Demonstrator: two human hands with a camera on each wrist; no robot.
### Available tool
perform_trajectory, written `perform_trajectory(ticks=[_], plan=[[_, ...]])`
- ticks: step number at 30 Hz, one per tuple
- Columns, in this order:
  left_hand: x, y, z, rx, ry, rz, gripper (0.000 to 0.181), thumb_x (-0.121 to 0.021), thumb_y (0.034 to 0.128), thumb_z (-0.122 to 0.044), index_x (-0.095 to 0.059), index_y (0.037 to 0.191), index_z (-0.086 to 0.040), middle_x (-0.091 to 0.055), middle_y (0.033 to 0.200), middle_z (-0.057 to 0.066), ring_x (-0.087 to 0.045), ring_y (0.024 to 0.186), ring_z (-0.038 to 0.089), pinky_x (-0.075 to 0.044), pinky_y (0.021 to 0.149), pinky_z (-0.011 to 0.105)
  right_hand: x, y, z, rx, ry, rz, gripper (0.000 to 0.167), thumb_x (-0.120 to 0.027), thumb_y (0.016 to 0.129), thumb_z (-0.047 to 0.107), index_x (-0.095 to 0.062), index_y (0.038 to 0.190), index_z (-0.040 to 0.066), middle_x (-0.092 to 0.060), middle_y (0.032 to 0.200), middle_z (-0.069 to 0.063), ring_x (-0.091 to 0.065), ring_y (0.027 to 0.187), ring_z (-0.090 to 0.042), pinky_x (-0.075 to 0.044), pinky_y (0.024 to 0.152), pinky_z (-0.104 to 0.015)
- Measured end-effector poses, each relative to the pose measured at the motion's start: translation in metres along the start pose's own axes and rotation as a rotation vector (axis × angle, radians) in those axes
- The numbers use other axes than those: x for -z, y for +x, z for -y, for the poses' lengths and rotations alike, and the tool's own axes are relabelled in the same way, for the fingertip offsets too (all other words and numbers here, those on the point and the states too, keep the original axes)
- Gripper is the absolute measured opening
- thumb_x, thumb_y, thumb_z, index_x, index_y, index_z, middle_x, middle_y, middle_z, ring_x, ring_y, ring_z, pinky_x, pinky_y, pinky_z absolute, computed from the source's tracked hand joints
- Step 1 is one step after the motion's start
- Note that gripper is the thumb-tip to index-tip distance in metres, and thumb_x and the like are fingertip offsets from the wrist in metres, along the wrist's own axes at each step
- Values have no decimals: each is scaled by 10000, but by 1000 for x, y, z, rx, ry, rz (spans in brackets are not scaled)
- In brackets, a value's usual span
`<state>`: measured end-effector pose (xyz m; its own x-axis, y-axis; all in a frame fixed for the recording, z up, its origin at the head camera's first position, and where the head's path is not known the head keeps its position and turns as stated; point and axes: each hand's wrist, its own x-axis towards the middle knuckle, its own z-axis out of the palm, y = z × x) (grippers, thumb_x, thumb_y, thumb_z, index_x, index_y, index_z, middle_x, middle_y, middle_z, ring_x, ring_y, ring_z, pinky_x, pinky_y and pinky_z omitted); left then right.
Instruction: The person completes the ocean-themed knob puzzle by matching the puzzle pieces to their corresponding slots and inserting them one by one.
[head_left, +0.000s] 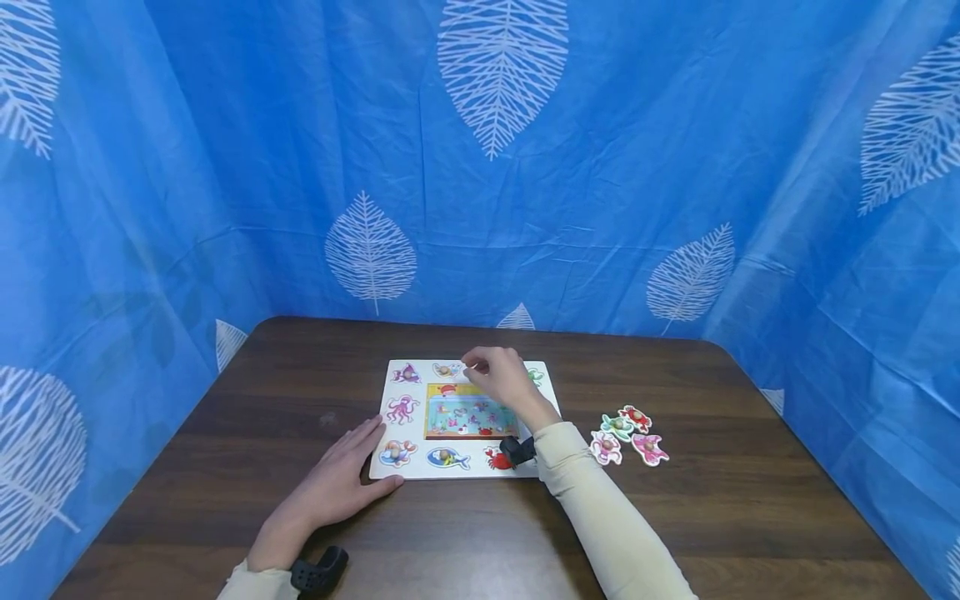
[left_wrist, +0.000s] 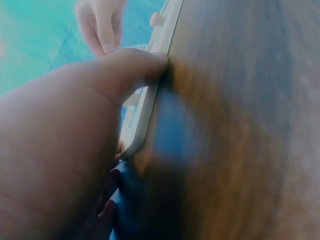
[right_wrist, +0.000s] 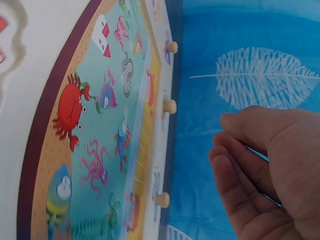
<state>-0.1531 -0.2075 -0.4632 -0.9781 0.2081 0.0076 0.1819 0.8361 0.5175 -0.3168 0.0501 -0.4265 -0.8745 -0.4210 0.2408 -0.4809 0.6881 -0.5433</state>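
A white puzzle board (head_left: 468, 472) with sea-animal shapes around a central picture (head_left: 468, 417) lies on the table. My left hand (head_left: 341, 479) rests at its front left corner, fingers along the left edge and thumb at the front edge; the left wrist view shows the thumb (left_wrist: 132, 67) against the board's side (left_wrist: 145, 115). Over the board's back part, my right hand (head_left: 506, 383) is raised with bent fingers. In the right wrist view, that hand (right_wrist: 270, 170) shows nothing between thumb and fingers, apart from the knobs (right_wrist: 170, 106).
Right of the board on the brown table (head_left: 720, 467) lie several loose pieces: a red crab (head_left: 636, 417), a green one (head_left: 617, 427), a pink and white one (head_left: 605, 447) and a pink one (head_left: 649, 448). A blue curtain (head_left: 615, 167) with white leaves stands behind.
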Motion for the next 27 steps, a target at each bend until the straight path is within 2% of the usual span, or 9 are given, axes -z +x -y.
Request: perform_trajectory(ticks=[11, 21, 27], plan=[[0, 1, -1, -2, -9, 1, 929, -745, 911, -516, -374, 1572, 20, -321, 1660, 206, -300, 1528, 427, -270, 1228, 605, 20, -29, -9, 46, 35, -53, 180, -754, 945, 131, -783, 1115, 79, -783, 1052, -49, -735, 925, -180, -607, 864, -370], [3, 0, -3, -14, -3, 0, 921, -745, 914, -503, -376, 1567, 32, -324, 1655, 219, -305, 1522, 438, -274, 1224, 610, 52, -45, -19, 1, 7, -76, 215, -746, 953, 134, -771, 1153, 59, -779, 1101, -78, -736, 974, -236, -602, 892, -419], [1, -1, -3, -7, -6, 5, 928, -744, 913, -506, -369, 1571, 30, -319, 1658, 217, -304, 1522, 439, -275, 1223, 612, 70, -51, -28, -45, -12, -102, 218, -744, 955, 150, -773, 1156, 69, -782, 1052, -78, -716, 931, -237, -598, 841, -413]])
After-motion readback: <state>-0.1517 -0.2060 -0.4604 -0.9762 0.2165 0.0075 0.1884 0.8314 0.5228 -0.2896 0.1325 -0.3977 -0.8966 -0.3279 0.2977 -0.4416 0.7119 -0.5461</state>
